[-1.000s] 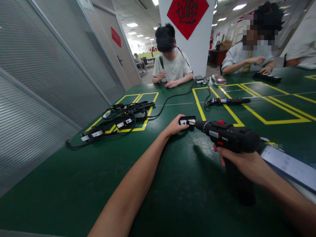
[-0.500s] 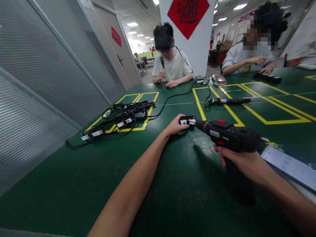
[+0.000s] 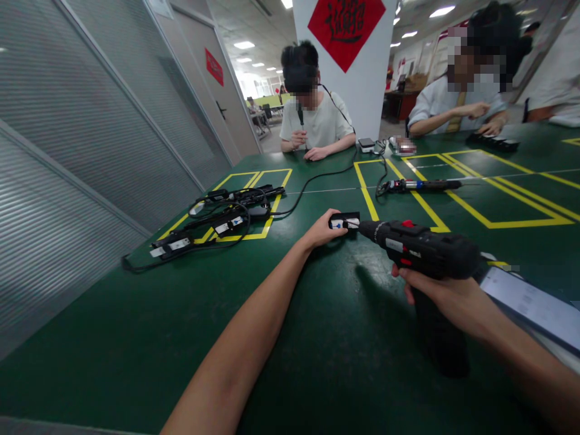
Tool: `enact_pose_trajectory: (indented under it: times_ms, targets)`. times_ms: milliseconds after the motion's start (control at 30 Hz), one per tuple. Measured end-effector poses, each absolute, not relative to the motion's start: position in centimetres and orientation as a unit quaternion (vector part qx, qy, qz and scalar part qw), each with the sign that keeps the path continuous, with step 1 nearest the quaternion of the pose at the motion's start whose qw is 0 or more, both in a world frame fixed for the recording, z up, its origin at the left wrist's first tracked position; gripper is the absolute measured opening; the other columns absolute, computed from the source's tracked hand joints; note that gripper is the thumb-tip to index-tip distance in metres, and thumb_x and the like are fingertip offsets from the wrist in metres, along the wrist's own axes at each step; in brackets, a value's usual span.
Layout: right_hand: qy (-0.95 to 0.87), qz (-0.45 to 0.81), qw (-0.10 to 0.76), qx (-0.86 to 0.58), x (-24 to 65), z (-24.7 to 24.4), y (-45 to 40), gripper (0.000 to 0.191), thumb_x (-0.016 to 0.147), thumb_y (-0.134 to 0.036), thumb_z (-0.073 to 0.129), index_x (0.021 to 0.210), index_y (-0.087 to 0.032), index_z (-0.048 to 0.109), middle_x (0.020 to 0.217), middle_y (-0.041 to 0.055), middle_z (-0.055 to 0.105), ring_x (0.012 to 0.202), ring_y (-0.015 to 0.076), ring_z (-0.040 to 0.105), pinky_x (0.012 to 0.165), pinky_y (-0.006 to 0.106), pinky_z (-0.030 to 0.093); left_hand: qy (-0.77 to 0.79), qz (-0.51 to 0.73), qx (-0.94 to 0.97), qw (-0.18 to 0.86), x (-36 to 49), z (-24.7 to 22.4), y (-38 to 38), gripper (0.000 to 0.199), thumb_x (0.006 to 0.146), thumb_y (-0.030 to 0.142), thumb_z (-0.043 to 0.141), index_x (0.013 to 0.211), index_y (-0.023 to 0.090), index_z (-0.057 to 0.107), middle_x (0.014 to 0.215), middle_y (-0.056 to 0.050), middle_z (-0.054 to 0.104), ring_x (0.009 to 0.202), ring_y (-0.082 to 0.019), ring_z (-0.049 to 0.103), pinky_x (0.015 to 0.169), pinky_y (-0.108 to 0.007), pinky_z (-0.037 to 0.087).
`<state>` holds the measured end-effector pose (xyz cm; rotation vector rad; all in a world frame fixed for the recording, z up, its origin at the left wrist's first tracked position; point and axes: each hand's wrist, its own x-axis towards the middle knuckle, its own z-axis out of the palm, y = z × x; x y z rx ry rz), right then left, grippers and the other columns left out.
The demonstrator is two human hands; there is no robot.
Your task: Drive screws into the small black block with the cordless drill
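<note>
Ahead of me on the green table, my left hand [image 3: 324, 231] is closed on the left end of a small black case with a white label [image 3: 338, 224]. My right hand [image 3: 441, 296] grips the handle of a black cordless drill [image 3: 423, 246] with red switches. The drill lies nearly level, its chuck pointing left at the case. Its bit reaches the right side of the case; whether it sits on a screw is too small to tell.
Black cables and label-bearing black boxes [image 3: 229, 217] lie at left inside yellow tape. A black pen-shaped tool [image 3: 426, 185] rests beyond the drill. Near my right forearm is a phone [image 3: 530, 308]. Two people sit across the table [image 3: 149, 338]; one holds a screwdriver [image 3: 301, 118].
My hands, the drill and the case stay almost where they were. Across the table, the person's screwdriver has shifted slightly.
</note>
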<state>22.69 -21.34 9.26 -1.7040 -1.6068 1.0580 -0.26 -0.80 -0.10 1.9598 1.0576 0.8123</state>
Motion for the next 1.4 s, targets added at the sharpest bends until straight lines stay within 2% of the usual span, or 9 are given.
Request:
enact_pose_trajectory:
  times_ms: [133,233,333,533,700,833,1033,1267,1400]
  targets:
    - [-0.595,0.398,0.28,-0.64,22.66,9.0,-21.32,0.036,0.084,-0.047,0.053,0.061,-0.021,0.064,0.067,0.002,0.065,0.056,0.0156,0.054,0.052,0.029,0.038,0.403,0.329,0.769,0.373,-0.25,-0.13,-0.81,0.054,0.068,0.038,0.068,0.115,0.018,0.049,0.093,-0.002,0.057,0.078,-0.014,0.055,0.07,-0.025,0.045]
    - [-0.601,0.397,0.286,-0.631,22.81,8.69,-21.27,0.037,0.085,-0.048,0.052,0.064,-0.021,0.066,0.071,0.0022,0.067,0.063,0.0169,0.058,0.057,0.03,0.04,0.404,0.329,0.77,0.368,-0.2,-0.14,-0.8,0.054,0.068,0.037,0.068,0.114,0.018,0.049,0.092,-0.002,0.057,0.079,-0.014,0.055,0.071,-0.025,0.044]
    - [-0.603,0.395,0.278,-0.634,22.9,8.73,-21.26,0.036,0.085,-0.049,0.052,0.067,-0.022,0.067,0.064,0.0009,0.065,0.059,0.0161,0.056,0.055,0.03,0.039,0.41,0.326,0.77,0.364,-0.18,-0.13,-0.8,0.053,0.068,0.038,0.068,0.114,0.017,0.049,0.092,-0.002,0.058,0.079,-0.014,0.055,0.071,-0.026,0.044]
    - [-0.593,0.412,0.29,-0.629,22.7,8.88,-21.3,0.032,0.085,-0.046,0.052,0.071,-0.021,0.067,0.066,0.0014,0.066,0.057,0.0154,0.056,0.053,0.029,0.039,0.418,0.319,0.766,0.37,-0.13,0.07,-0.96,0.053,0.067,0.037,0.068,0.114,0.018,0.049,0.091,-0.002,0.058,0.077,-0.014,0.055,0.07,-0.025,0.044]
    - [-0.591,0.403,0.299,-0.632,22.64,8.61,-21.16,0.032,0.083,-0.042,0.054,0.064,-0.02,0.066,0.059,0.0011,0.063,0.054,0.0151,0.054,0.051,0.028,0.038,0.423,0.314,0.767,0.367,-0.09,0.34,-1.13,0.052,0.068,0.037,0.067,0.112,0.017,0.049,0.091,-0.002,0.058,0.077,-0.014,0.055,0.071,-0.025,0.044]
    - [-0.582,0.408,0.306,-0.634,22.66,8.62,-21.13,0.03,0.083,-0.043,0.054,0.073,-0.019,0.069,0.064,0.0022,0.065,0.056,0.0159,0.056,0.053,0.029,0.04,0.42,0.323,0.77,0.355,-0.13,0.31,-1.08,0.051,0.068,0.035,0.067,0.112,0.017,0.05,0.092,-0.002,0.058,0.08,-0.015,0.055,0.073,-0.026,0.045]
    - [-0.599,0.398,0.284,-0.634,22.75,8.73,-21.18,0.037,0.083,-0.046,0.053,0.059,-0.021,0.064,0.063,0.0019,0.065,0.057,0.0161,0.056,0.055,0.03,0.041,0.422,0.318,0.768,0.362,-0.17,0.11,-0.96,0.053,0.068,0.036,0.068,0.114,0.017,0.049,0.092,-0.003,0.058,0.079,-0.014,0.055,0.071,-0.026,0.045]
    - [-0.609,0.389,0.291,-0.627,22.58,9.08,-21.13,0.034,0.083,-0.041,0.054,0.056,-0.022,0.063,0.058,-0.0001,0.061,0.052,0.014,0.051,0.049,0.029,0.034,0.416,0.322,0.767,0.368,-0.18,0.14,-0.92,0.053,0.067,0.036,0.068,0.114,0.017,0.049,0.093,-0.002,0.058,0.079,-0.014,0.055,0.072,-0.025,0.045]
    - [-0.592,0.41,0.295,-0.628,22.55,9.08,-21.12,0.033,0.084,-0.04,0.054,0.059,-0.021,0.062,0.058,0.0001,0.06,0.054,0.0138,0.051,0.05,0.028,0.035,0.416,0.321,0.765,0.373,-0.17,0.05,-0.97,0.054,0.068,0.037,0.068,0.114,0.017,0.049,0.093,-0.002,0.058,0.078,-0.014,0.055,0.071,-0.025,0.045]
